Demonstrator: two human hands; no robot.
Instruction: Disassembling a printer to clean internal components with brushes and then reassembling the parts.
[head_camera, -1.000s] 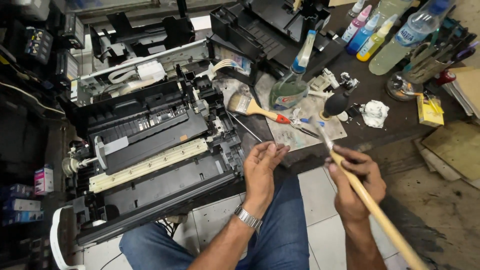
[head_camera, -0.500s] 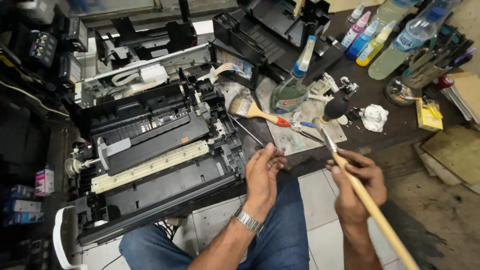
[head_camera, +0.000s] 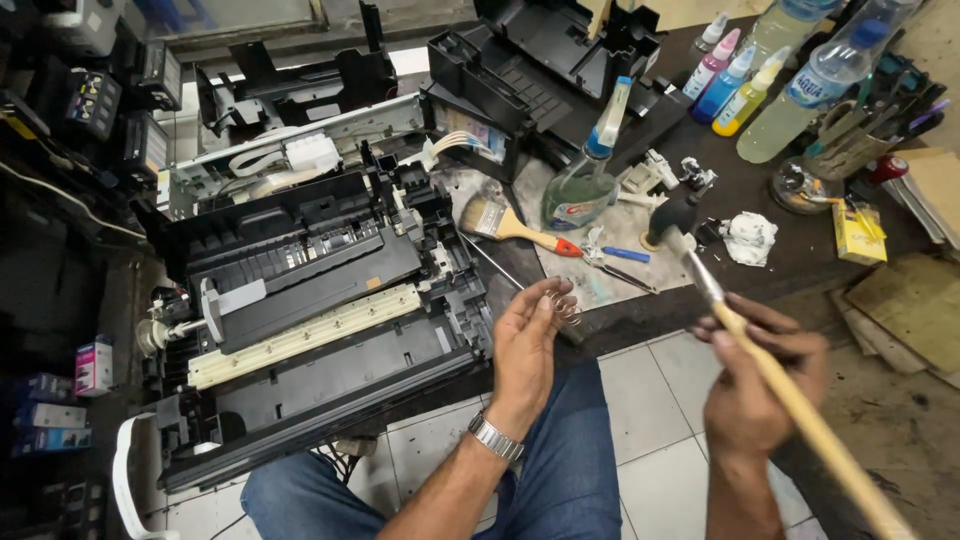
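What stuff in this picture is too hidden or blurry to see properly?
All in the head view:
- Long paintbrush: the handle's end runs off the bottom edge.
- Right hand: motion-blurred, so its grip is unclear.
- Small metal spring: partly covered by the left hand fingers.
- Opened printer: its left side is lost in dark shadow.
- Clear bottles: tops cut by the upper edge.

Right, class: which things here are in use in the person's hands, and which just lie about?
In use:
- left hand holding a small metal spring
- right hand holding a long wooden-handled brush

Lying about:
- flat paintbrush
- opened printer
- coloured ink bottles
- crumpled white cloth
- yellow box
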